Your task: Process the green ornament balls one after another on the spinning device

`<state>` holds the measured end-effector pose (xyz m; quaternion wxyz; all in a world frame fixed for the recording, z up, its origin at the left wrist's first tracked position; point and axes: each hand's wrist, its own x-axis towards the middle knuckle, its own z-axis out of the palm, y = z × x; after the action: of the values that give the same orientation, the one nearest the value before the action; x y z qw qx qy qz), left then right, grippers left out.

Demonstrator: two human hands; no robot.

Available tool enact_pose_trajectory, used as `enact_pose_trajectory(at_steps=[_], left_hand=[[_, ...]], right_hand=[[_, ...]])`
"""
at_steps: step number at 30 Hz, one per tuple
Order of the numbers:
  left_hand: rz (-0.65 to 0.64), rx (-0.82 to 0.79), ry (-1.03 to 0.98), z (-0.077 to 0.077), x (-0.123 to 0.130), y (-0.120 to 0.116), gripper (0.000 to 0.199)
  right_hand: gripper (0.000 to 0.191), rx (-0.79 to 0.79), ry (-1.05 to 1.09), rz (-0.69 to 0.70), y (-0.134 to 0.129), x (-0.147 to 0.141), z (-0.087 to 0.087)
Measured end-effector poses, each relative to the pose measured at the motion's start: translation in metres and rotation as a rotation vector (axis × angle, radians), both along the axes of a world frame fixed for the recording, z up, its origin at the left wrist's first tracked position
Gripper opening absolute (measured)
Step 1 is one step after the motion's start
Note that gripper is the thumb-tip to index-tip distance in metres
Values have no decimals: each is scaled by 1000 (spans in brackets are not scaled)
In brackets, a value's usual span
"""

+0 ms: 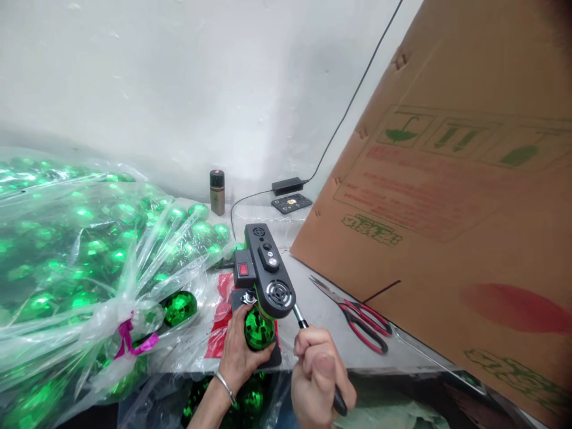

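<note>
A shiny green faceted ball (259, 329) sits under the near end of a black machine (268, 268) with round vents and a red switch. My left hand (241, 345), with a silver bangle at the wrist, wraps its fingers round the ball. My right hand (319, 372) is closed round the black handle of a metal lever (300, 316) beside the machine's near end. Beneath the machine lies a black base plate (276, 356), partly over red sheet material (220, 325). The ball's far side is hidden by the machine.
Clear plastic bags (89, 262) of green balls fill the left. Red-handled scissors (357, 316) lie right of the machine, near a large leaning cardboard box (447, 208). Behind stand a dark-capped bottle (217, 193), a power adapter (288, 186) and a phone-like object (291, 204).
</note>
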<state>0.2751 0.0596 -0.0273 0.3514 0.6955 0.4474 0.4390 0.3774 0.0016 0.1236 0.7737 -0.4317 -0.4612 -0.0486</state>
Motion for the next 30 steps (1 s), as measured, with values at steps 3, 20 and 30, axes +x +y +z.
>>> enact_pose_trajectory(at_steps=[3, 20, 30], left_hand=[[11, 4, 6, 0, 1, 0, 83], [-32, -93, -10, 15, 11, 2, 84], [-62, -122, -7, 12, 16, 5, 91]], right_hand=[[54, 16, -5, -3, 1, 1, -4], [57, 80, 73, -48, 12, -4, -15], [59, 179, 12, -19, 22, 5, -39]])
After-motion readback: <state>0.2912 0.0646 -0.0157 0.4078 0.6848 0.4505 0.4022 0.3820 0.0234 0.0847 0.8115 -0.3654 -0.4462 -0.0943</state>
